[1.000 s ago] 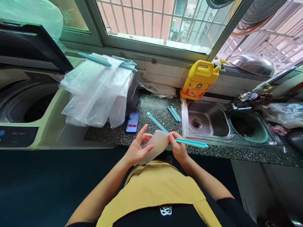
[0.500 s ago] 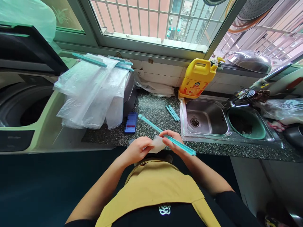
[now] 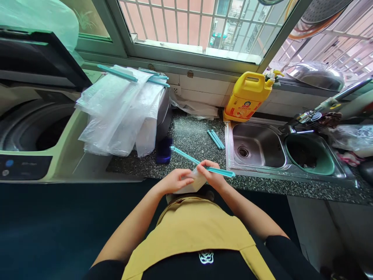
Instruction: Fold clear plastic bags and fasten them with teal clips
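Note:
My right hand [image 3: 213,175] is closed on a long light-blue sealing strip [image 3: 186,156] that slants across the fingers, its far end toward the phone. The same fingers also pinch the edge of a translucent plastic bag [image 3: 194,183]. My left hand [image 3: 176,181] grips the other side of this bag between thumb and fingers, just in front of the counter edge. Shorter blue strips [image 3: 216,139] lie together on the counter. To the left, a pile of clear plastic bags [image 3: 116,112], with blue strips along their upper edges, drapes over a dark container [image 3: 164,116].
A dark phone [image 3: 163,152] lies on the speckled counter [image 3: 189,130]. At right are a steel sink [image 3: 259,144], a green basin [image 3: 310,153] and a yellow pump jug [image 3: 246,97]. An open washing machine [image 3: 62,144] stands at left, below a barred window.
The strip in my right hand has turned flatter, its near end rising. More of the bag shows between my hands. The phone's screen has gone darker, and the view has shifted slightly.

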### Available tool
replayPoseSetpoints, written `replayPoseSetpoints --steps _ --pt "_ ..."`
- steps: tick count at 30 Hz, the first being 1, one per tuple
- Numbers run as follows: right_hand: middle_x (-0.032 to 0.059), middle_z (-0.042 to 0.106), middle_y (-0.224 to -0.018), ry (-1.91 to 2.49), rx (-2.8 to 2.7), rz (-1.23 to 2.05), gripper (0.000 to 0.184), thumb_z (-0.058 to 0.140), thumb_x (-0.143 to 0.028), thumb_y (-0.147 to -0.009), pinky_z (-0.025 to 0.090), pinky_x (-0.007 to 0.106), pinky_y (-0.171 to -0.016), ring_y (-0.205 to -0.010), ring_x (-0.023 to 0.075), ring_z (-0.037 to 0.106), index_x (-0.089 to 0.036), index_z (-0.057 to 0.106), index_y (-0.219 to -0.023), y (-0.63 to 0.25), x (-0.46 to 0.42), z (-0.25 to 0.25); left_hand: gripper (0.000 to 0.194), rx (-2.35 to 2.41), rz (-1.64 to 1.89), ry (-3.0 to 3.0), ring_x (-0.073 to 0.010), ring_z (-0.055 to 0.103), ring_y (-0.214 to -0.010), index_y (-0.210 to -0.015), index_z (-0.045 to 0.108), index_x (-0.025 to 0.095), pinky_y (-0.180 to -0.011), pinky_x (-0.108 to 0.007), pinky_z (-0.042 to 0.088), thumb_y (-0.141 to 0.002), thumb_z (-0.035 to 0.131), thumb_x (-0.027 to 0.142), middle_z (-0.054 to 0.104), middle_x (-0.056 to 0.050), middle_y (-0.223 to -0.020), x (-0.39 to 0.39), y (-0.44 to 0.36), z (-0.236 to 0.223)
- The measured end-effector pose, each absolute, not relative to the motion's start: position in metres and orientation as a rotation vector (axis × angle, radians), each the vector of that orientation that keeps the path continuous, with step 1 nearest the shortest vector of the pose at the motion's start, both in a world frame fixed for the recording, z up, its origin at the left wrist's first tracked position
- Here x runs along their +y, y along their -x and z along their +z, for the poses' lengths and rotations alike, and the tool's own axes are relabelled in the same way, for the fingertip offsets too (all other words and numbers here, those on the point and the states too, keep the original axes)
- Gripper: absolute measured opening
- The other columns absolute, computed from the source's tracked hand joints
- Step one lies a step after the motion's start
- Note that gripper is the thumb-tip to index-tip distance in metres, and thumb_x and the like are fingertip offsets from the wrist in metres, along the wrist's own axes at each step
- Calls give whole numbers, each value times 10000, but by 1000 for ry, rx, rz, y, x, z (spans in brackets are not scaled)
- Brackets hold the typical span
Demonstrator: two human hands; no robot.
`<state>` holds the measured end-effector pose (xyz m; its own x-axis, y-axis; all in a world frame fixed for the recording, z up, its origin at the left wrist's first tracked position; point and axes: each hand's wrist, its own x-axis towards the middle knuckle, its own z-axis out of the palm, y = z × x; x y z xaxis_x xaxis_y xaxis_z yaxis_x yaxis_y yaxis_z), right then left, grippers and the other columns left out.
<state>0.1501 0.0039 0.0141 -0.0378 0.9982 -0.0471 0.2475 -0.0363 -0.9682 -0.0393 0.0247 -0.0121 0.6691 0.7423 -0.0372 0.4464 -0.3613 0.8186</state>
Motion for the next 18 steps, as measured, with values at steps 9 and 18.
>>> replayPoseSetpoints --steps 9,18 --pt "-18 491 -548 1481 -1330 1061 261 543 -399 -739 353 243 -536 -534 111 420 -183 537 -592 -160 -1 1 122 1557 706 -1754 -347 424 -1260 -721 502 179 -1099 -559 177 -796 541 265 589 -187 -1202 96 59 -79" --pt "-12 528 -578 1471 -1392 1083 229 562 -371 -753 365 238 -553 -568 116 454 -178 565 -629 -168 -4 25 254 779 551 -1829 -197 627 -893 -931 639 166 -821 -293 476 -816 537 368 698 -61 -935 39 31 2"
